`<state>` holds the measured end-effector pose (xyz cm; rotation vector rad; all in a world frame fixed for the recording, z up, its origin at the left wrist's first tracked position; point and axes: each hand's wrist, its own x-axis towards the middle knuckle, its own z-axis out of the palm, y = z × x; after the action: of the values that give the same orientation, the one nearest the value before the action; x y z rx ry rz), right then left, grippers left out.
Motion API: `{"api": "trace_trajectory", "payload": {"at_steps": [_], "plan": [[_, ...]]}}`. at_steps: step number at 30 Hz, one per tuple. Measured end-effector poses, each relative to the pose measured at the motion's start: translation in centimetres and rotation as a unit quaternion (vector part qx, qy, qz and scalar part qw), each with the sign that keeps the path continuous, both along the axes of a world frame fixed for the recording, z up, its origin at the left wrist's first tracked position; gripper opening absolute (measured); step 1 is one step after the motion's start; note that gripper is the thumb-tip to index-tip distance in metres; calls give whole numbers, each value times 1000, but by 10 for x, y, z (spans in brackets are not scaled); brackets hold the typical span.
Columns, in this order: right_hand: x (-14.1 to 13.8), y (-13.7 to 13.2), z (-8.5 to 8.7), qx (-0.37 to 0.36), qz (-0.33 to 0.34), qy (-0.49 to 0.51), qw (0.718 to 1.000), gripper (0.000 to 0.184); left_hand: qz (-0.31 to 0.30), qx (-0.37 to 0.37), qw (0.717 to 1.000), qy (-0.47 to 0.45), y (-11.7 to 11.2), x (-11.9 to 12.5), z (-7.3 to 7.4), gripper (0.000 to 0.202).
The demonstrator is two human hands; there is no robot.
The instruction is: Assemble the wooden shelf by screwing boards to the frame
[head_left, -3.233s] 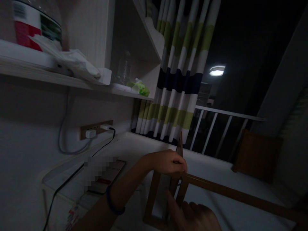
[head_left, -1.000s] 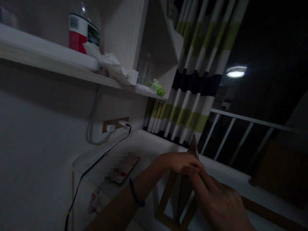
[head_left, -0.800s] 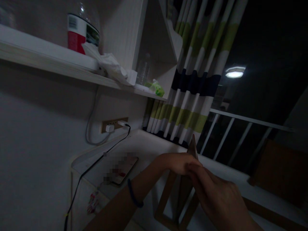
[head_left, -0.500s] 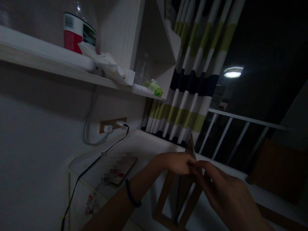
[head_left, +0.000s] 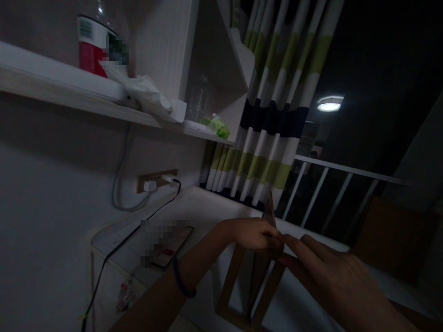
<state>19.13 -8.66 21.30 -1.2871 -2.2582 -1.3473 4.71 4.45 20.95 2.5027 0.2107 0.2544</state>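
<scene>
Gripping the top of a brown wooden frame of flat bars (head_left: 272, 288) with the left hand (head_left: 256, 234), with fingers curled down over it. Round the left wrist, a dark blue cord-like band (head_left: 182, 281). Reaching in from the right with the right hand (head_left: 321, 265), with fingers bent and fingertips gathered at the same top corner, touching the left-hand fingers or just beside them, hard to say which. Too dark to make out anything pinched between those fingertips. Below both hands, in the near middle of the scene, the frame, tilted, with a thin brown wooden panel (head_left: 270, 210) running through it and rising to a point beyond the left hand.

Beneath and behind, a white desk with a rounded corner (head_left: 204, 198). Lying on it, left of the frame, a dark-edged flat phone with a lit screen (head_left: 178, 240), partly blurred out. Crossing the desk to the near left edge, a thin black cable (head_left: 116, 250), from a tan rectangular wall socket strip (head_left: 141, 183). Above, along the left, a pale wooden shelf (head_left: 86, 105), bearing a clear plastic bottle with a red and white label (head_left: 90, 50), crumpled white tissue (head_left: 148, 94) and a small bright green packet (head_left: 221, 129). At the far side, a white, green and navy striped curtain (head_left: 273, 117), left of a white metal railing (head_left: 349, 170).
</scene>
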Motion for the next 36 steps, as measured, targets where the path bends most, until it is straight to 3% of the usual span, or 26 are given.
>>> {"api": "trace_trajectory", "payload": {"at_steps": [5,13,24,31,36], "plan": [[-4,-7,11,60,10,-88,994,36,-24,6,1000,-17,2,0,-1,18],[-7,-10,15,78,40,-102,991,22,-13,52,998,-25,0,0,1,20],[-5,-8,14,57,53,-104,991,9,-12,38,999,-28,-2,0,0,20],[-10,-5,22,39,64,-112,991,8,-8,39,999,-29,-2,0,2,19],[-12,6,13,-30,56,-167,984,4,6,30,999,-26,-3,0,2,18]]}}
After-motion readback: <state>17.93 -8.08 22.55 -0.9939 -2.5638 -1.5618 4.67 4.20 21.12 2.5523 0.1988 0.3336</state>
